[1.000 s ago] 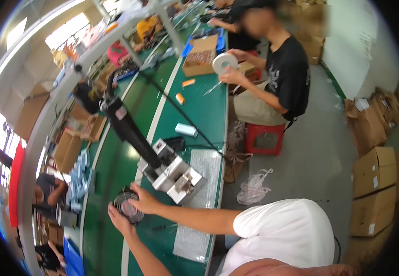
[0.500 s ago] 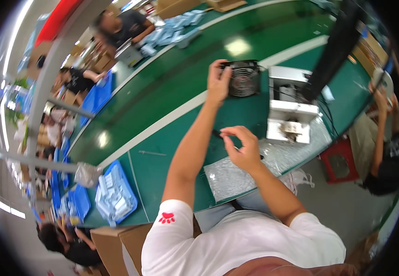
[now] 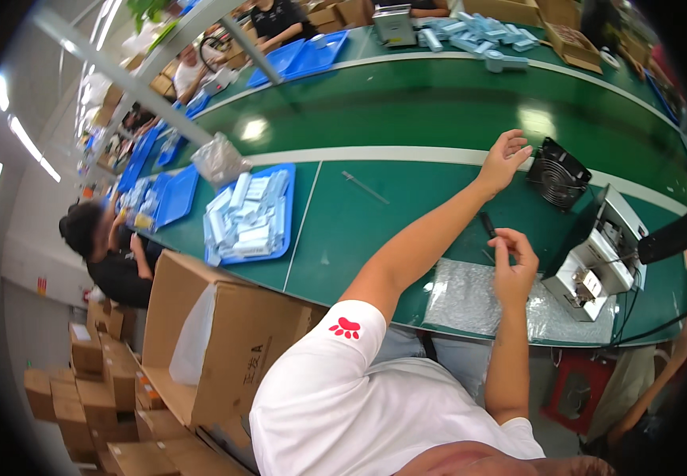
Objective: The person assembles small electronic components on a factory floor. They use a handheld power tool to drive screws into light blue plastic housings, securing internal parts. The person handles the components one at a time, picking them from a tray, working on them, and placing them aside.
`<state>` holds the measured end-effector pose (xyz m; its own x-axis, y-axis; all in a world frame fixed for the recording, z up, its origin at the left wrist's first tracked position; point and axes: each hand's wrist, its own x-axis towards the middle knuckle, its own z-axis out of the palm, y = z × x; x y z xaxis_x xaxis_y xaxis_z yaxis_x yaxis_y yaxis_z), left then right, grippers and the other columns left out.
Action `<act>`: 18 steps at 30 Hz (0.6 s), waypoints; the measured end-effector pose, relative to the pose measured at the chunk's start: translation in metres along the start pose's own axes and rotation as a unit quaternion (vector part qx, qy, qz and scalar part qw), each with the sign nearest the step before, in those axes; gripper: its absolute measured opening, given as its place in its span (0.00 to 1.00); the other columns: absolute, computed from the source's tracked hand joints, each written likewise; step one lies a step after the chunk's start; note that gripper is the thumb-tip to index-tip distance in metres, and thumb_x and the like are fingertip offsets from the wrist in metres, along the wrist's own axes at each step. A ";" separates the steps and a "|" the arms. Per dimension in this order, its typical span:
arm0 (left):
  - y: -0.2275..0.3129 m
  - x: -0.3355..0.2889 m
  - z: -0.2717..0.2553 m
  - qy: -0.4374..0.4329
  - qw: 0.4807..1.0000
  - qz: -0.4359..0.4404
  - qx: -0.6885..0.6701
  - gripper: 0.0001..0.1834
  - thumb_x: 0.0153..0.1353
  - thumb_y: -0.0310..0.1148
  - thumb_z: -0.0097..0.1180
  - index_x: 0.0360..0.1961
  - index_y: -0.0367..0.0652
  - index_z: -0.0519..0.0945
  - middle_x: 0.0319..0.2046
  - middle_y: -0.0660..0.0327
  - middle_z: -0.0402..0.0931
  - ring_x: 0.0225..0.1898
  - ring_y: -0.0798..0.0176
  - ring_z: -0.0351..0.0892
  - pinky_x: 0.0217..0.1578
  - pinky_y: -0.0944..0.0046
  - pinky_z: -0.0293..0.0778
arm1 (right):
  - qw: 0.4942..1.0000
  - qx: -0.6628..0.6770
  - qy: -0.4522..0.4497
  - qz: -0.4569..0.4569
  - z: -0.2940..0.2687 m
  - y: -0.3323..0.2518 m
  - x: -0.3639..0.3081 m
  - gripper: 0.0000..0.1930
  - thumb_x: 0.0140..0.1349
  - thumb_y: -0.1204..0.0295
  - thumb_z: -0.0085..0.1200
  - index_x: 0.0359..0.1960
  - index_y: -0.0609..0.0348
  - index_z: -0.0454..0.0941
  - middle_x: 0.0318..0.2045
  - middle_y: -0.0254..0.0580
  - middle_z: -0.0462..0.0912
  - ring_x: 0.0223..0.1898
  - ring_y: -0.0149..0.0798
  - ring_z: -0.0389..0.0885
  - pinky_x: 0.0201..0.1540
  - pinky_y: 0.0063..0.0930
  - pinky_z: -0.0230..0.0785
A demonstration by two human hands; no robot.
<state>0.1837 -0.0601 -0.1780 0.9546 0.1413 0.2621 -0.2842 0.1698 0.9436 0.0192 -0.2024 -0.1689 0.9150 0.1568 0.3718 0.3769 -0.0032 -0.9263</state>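
A worker is apparently taking up a black tool (image 3: 487, 224), the right hand's (image 3: 515, 266) grip pinching it narrowly; the left hand (image 3: 508, 163) is hanging open, empty, beside a black fan (image 3: 556, 176) standing on the worktop (image 3: 343, 230). Tool work is likely calling for a firmer hold.

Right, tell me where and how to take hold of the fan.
Grip the fan by opposite edges of its black frame, coming from the left: the left hand is open there, while the metal unit flanks the right. The grille's thin rings face the camera; the frame likely gives firmer hold.
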 end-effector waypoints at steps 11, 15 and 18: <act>0.053 -0.108 -0.169 0.218 0.966 0.030 0.138 0.20 0.74 0.43 0.57 0.29 0.40 0.80 0.23 0.62 0.80 0.24 0.69 0.81 0.28 0.68 0.75 | 0.996 -0.080 -0.010 -0.032 0.007 0.000 -0.001 0.06 0.66 0.81 0.57 0.42 0.63 0.84 0.32 0.39 0.87 0.35 0.31 0.85 0.41 0.24 0.76; 0.056 -0.129 -0.196 0.238 0.958 0.018 0.159 0.23 0.78 0.45 0.50 0.29 0.38 0.79 0.19 0.63 0.76 0.23 0.69 0.77 0.31 0.67 0.75 | 0.985 -0.157 -0.009 -0.075 0.012 -0.002 0.003 0.08 0.62 0.82 0.59 0.41 0.61 0.84 0.34 0.41 0.85 0.34 0.35 0.85 0.38 0.26 0.76; 0.058 -0.132 -0.191 0.225 0.963 0.021 0.148 0.22 0.79 0.43 0.47 0.37 0.37 0.82 0.22 0.63 0.78 0.29 0.70 0.79 0.35 0.67 0.75 | 0.979 -0.187 0.006 -0.079 0.014 0.000 0.005 0.10 0.59 0.83 0.60 0.41 0.60 0.84 0.36 0.42 0.84 0.35 0.37 0.84 0.37 0.27 0.75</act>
<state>0.0247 0.1172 -0.1968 0.7888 0.5617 0.2497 -0.2197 -0.1217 0.9679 0.0217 -0.1882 -0.1680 0.8414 0.1726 0.5122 0.5388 -0.3410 -0.7703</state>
